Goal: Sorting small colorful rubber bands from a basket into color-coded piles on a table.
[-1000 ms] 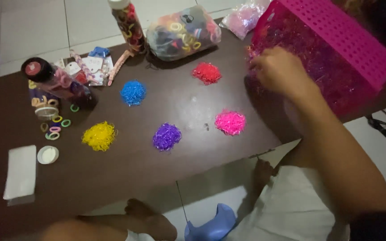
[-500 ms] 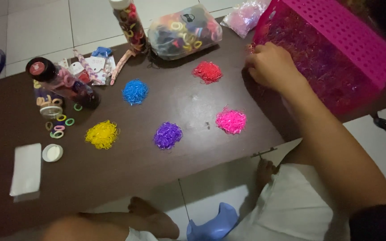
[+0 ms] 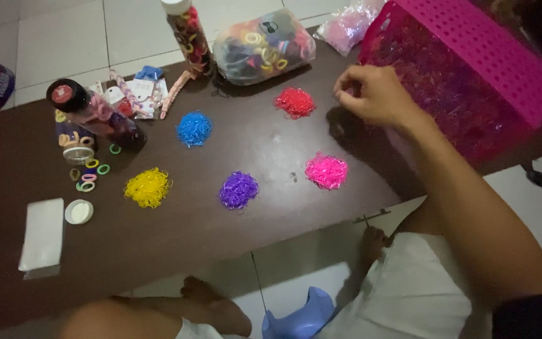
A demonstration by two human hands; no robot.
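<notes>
The right hand (image 3: pixel 377 94), fingertips pinched on what seems a tiny elastic too small to make out, hovers at the mouth of the tipped pink perforated plastic basket (image 3: pixel 490 56) of mixed bands. Sorting looks underway; the nearest heap, the red band pile (image 3: pixel 295 102), lies at its nine o'clock. At twelve o'clock on the dark brown table (image 3: pixel 189 238), a clear plastic bag (image 3: pixel 263 45) holds coloured hair ties; the left hand is out of view.
</notes>
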